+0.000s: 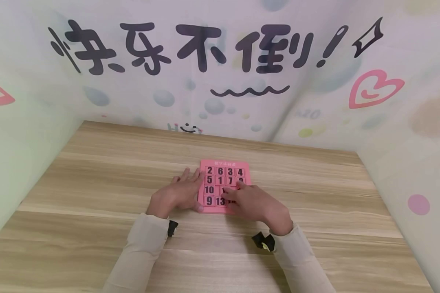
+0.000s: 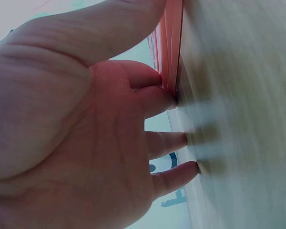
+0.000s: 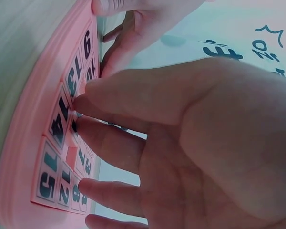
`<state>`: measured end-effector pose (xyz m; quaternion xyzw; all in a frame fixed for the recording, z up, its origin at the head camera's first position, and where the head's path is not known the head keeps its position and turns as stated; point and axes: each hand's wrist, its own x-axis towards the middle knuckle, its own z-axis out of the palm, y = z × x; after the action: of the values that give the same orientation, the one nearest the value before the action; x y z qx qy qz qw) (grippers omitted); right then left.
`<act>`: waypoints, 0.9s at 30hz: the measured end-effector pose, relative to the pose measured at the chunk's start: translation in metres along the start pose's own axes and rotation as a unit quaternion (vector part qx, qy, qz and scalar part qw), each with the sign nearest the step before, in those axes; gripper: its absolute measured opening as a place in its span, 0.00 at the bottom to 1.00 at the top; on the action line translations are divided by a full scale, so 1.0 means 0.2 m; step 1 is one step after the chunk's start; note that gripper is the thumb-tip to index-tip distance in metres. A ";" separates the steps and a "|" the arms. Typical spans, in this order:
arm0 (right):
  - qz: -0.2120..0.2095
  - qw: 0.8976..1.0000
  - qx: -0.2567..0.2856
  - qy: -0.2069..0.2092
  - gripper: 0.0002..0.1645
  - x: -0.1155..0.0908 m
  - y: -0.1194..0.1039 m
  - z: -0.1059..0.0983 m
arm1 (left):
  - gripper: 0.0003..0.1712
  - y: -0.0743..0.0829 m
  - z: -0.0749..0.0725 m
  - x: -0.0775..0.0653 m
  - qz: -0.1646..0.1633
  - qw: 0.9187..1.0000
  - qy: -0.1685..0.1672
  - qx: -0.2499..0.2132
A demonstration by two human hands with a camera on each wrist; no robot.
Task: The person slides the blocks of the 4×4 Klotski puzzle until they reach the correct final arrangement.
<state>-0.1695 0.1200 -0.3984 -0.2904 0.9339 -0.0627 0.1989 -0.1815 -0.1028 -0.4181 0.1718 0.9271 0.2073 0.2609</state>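
Observation:
A pink sliding number puzzle (image 1: pixel 225 164) lies flat on the table, black numerals on its square tiles. Along its left side the left hand (image 1: pixel 181 193) rests with fingers spread, the thumb at the near-left corner. In the left wrist view, two fingertips touch the puzzle's edge (image 2: pixel 172 47) while the other two rest on the table. Over the lower right tiles is the right hand (image 1: pixel 254 202), thumb and index fingertips on a partly covered tile in the third row. A gap (image 3: pixel 72 155) shows beside the 12 tile (image 3: pixel 64 187). The right hand hides several tiles.
The wood-grain table (image 1: pixel 95 244) extends around the puzzle. A printed cloth backdrop (image 1: pixel 190 101) with large black characters stands along its back edge and both sides. Black objects (image 1: pixel 265 241) sit at both cuffs.

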 end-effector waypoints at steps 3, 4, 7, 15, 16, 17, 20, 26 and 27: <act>-0.004 1.000 -0.001 0.001 0.24 0.00 0.01 0.00 | 0.59 0.00 0.00 0.00 -0.001 1.000 0.000 0.000; -0.005 1.000 -0.002 0.002 0.23 -0.01 0.01 -0.01 | 0.59 0.00 0.00 0.00 -0.001 1.000 0.000 0.000; -0.011 1.000 -0.005 0.003 0.22 -0.01 0.01 -0.01 | 0.59 0.00 0.00 0.00 -0.001 1.000 0.001 0.000; -0.010 1.000 -0.005 -0.003 0.22 -0.01 0.02 -0.02 | 0.59 0.00 0.00 0.00 -0.004 1.000 0.002 -0.001; -0.006 1.000 -0.002 -0.005 0.22 -0.01 0.02 -0.02 | 0.59 0.00 0.00 0.00 -0.004 1.000 0.002 -0.001; -0.003 1.000 0.000 -0.006 0.22 -0.02 0.02 -0.02 | 0.59 0.00 0.00 0.00 -0.004 1.000 0.003 -0.001; 0.008 1.000 0.010 -0.012 0.22 -0.02 0.02 -0.02 | 0.59 0.00 0.00 0.00 -0.005 1.000 0.003 -0.003; 0.006 1.000 0.007 -0.018 0.22 -0.02 0.02 -0.03 | 0.59 0.00 0.00 0.00 -0.005 1.000 0.002 -0.008; 0.006 1.000 0.005 -0.018 0.22 -0.03 0.03 -0.03 | 0.59 0.00 0.00 0.00 -0.005 1.000 0.002 -0.009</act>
<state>-0.1709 0.1271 -0.3919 -0.2852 0.9315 -0.0606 0.2174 -0.1811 -0.1024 -0.4180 0.1646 0.9266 0.2143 0.2617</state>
